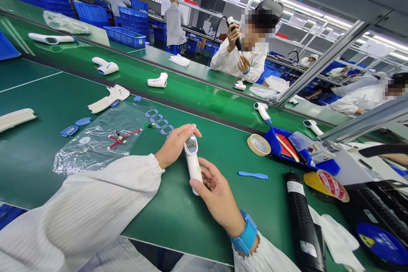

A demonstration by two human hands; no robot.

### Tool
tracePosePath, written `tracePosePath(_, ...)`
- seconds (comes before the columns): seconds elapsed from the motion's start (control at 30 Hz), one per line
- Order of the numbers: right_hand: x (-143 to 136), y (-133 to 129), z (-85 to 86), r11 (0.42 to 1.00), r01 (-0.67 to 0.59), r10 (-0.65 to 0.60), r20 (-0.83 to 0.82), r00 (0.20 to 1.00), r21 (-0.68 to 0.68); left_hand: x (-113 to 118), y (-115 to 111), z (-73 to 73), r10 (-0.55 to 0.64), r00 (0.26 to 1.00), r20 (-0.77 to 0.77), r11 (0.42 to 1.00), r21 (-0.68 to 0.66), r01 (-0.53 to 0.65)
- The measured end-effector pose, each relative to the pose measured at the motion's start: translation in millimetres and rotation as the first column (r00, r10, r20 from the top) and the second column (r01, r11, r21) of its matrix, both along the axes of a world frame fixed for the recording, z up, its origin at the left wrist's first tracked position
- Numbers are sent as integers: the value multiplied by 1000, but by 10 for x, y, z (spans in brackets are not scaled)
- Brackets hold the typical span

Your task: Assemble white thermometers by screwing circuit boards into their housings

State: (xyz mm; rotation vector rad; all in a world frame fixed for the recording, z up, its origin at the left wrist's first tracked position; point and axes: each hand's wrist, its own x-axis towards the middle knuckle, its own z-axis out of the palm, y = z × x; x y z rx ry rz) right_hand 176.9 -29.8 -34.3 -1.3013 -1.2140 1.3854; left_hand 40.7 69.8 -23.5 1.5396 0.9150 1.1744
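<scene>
A white infrared thermometer stands upright-tilted in front of me, its small screen lit with dark characters. My right hand is closed around its handle, thumb on the near side. Stretched across the thermometer's head is my left hand, fingers extended by its far end; whether they touch it is hard to tell. Left of my hands lies a clear plastic bag, with red wires and a small black part on it. Beside it are blue oval frames and a small green circuit board.
On the green belt lie several white thermometers. At right are a tape roll, blue parts bin, blue pry tool and black electric screwdriver. White shell pieces lie left. A co-worker sits opposite.
</scene>
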Motion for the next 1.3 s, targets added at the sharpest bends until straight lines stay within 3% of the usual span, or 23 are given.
tracePosePath(0.5, 15, -6, -6, 999, 6, -8, 44, 999, 42, 21, -18, -2, -22, 990, -140, 999, 42, 28)
tracePosePath(0.7, 105, -13, -22, 989, 68, -95, 204, 974, 134, 3, -7, -20, -47, 981, -187, 999, 7, 49)
tracePosePath(0.87, 203, -48, -66, 960, 69, -177, 395, 902, 272, -21, 23, -89, -58, 959, -279, 998, -17, 56)
tracePosePath(1.1, 293, -107, -80, 944, -81, -135, 599, 789, 319, -38, 2, -142, -80, 902, -425, 992, 56, 114)
tracePosePath(1.3, 199, -118, -2, 813, -290, -276, 773, 571, 504, -34, 40, -199, -102, 865, -491, 977, 113, 179)
